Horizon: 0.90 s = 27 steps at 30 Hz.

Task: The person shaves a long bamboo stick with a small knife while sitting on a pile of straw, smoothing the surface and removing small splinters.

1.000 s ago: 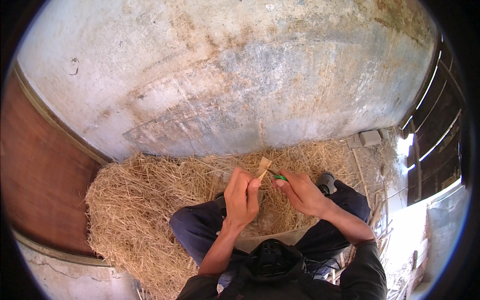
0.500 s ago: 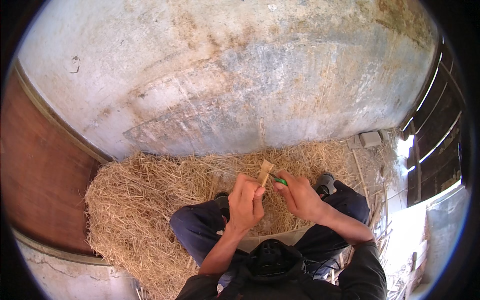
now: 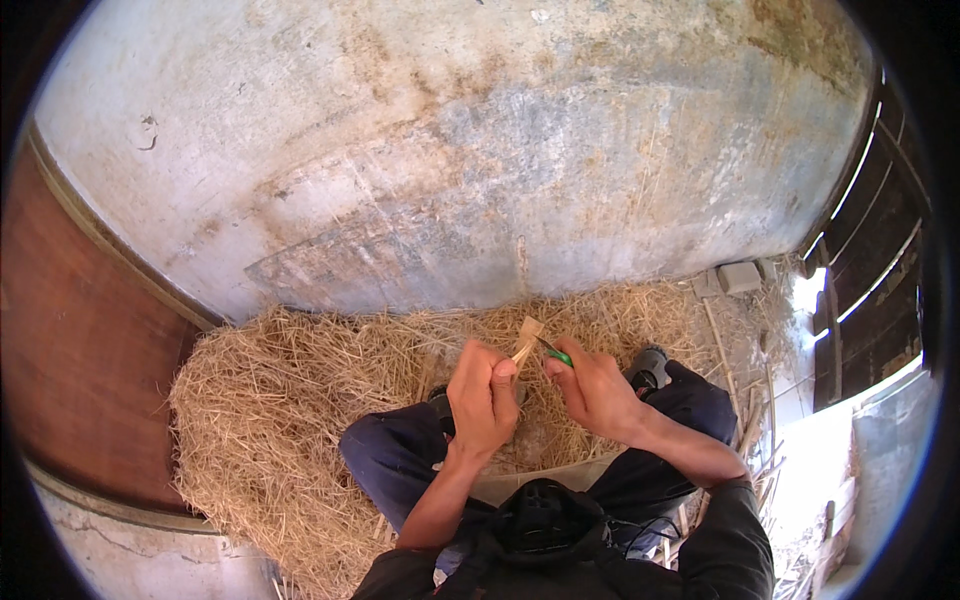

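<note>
Item, my left hand (image 3: 483, 398): fist curled tight around a pale flat strip of wood or cane (image 3: 526, 338), which sticks up and away above my knuckles, over the straw pile (image 3: 290, 400). Item, my right hand (image 3: 595, 388): fingers pinched shut on a small green-handled blade (image 3: 556, 354), its tip touching the strip's right edge, both forearms bent inward above my knees.

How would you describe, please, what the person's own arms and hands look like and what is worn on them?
Both hands are bare, with no gloves, rings or watch visible. The left hand leads to a forearm bare up to the elbow. The right hand has a bare forearm too, ending in a dark sleeve pushed up near the elbow.
</note>
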Motion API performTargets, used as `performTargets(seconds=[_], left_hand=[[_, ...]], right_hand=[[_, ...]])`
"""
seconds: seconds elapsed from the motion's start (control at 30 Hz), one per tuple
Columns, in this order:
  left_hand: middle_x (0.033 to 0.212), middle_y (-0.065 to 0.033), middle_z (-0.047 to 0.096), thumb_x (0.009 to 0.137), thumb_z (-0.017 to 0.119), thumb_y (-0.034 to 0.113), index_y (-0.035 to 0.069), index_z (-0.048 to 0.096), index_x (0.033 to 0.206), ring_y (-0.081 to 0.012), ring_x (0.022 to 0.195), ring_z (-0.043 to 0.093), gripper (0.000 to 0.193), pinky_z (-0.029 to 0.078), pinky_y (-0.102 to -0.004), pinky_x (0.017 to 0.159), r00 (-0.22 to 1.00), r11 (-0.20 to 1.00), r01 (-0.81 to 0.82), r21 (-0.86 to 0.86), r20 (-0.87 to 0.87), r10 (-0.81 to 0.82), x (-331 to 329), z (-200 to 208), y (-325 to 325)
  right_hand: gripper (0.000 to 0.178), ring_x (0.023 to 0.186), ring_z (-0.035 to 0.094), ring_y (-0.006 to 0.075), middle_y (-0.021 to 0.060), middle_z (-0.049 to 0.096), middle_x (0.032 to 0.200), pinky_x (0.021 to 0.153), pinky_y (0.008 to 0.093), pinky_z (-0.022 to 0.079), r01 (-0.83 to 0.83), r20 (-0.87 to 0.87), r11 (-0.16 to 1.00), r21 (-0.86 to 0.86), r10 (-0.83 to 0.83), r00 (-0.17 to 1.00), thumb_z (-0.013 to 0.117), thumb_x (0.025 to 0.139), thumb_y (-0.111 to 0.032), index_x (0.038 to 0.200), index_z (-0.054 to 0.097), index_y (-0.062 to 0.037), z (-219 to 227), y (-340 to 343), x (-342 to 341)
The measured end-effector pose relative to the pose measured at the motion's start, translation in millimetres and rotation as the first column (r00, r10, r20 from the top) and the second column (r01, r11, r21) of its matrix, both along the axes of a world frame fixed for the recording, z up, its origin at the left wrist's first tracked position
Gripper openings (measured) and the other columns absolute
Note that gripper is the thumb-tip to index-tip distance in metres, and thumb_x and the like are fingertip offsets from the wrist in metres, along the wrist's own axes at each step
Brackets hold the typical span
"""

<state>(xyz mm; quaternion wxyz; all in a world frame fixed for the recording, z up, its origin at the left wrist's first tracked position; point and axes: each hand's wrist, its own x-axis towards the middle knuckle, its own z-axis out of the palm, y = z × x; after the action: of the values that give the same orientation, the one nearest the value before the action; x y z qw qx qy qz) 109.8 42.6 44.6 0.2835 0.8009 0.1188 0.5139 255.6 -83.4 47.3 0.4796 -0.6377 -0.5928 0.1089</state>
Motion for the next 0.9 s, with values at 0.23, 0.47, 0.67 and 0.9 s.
performTargets(seconds=[0.23, 0.47, 0.67, 0.9], left_hand=[[0.083, -0.0138, 0.054, 0.110, 0.057, 0.010, 0.000, 0.056, 0.092, -0.0262, 0.066, 0.053, 0.021, 0.042, -0.0379, 0.060, 1.000, 1.000, -0.012, -0.027, -0.019, 0.012, -3, 5, 5], [0.083, -0.0143, 0.054, 0.110, 0.058, 0.010, -0.001, 0.056, 0.091, -0.0266, 0.065, 0.053, 0.022, 0.043, -0.0378, 0.060, 1.000, 0.999, 0.003, -0.048, -0.016, -0.004, -3, 2, 3], [0.083, -0.0144, 0.054, 0.110, 0.057, 0.010, -0.001, 0.056, 0.091, -0.0266, 0.066, 0.054, 0.022, 0.044, -0.0380, 0.060, 1.000, 0.999, -0.013, -0.049, -0.021, 0.012, -2, 1, 1], [0.082, -0.0140, 0.056, 0.112, 0.054, 0.013, 0.000, 0.055, 0.093, -0.0260, 0.065, 0.057, 0.024, 0.045, -0.0371, 0.059, 0.999, 0.999, -0.035, -0.041, -0.006, 0.035, 1, -4, -5]], right_hand=[[0.018, 0.067, 0.065, 0.0504, 0.0250, 0.061, 0.070, 0.057, 0.0559, 0.047, -0.001, 0.041, 0.998, -0.058, 0.003, 0.999, 0.058, 0.110, -0.012, 0.121, 0.050, 0.0010, -10, -2, -2], [0.020, 0.070, 0.066, 0.0516, 0.0284, 0.062, 0.075, 0.058, 0.0568, 0.049, -0.014, 0.016, 1.000, -0.026, 0.015, 1.000, 0.058, 0.110, -0.010, 0.122, 0.049, 0.0023, -8, 1, -5], [0.019, 0.071, 0.067, 0.0517, 0.0297, 0.064, 0.075, 0.059, 0.0578, 0.049, 0.024, 0.004, 0.998, -0.056, -0.023, 1.000, 0.058, 0.109, -0.010, 0.122, 0.050, 0.0021, -7, 1, -10], [0.020, 0.066, 0.066, 0.0516, 0.0293, 0.063, 0.070, 0.056, 0.0584, 0.048, 0.088, 0.021, 0.996, -0.003, -0.088, 0.996, 0.059, 0.109, -0.011, 0.121, 0.050, 0.0028, -14, 6, -14]])
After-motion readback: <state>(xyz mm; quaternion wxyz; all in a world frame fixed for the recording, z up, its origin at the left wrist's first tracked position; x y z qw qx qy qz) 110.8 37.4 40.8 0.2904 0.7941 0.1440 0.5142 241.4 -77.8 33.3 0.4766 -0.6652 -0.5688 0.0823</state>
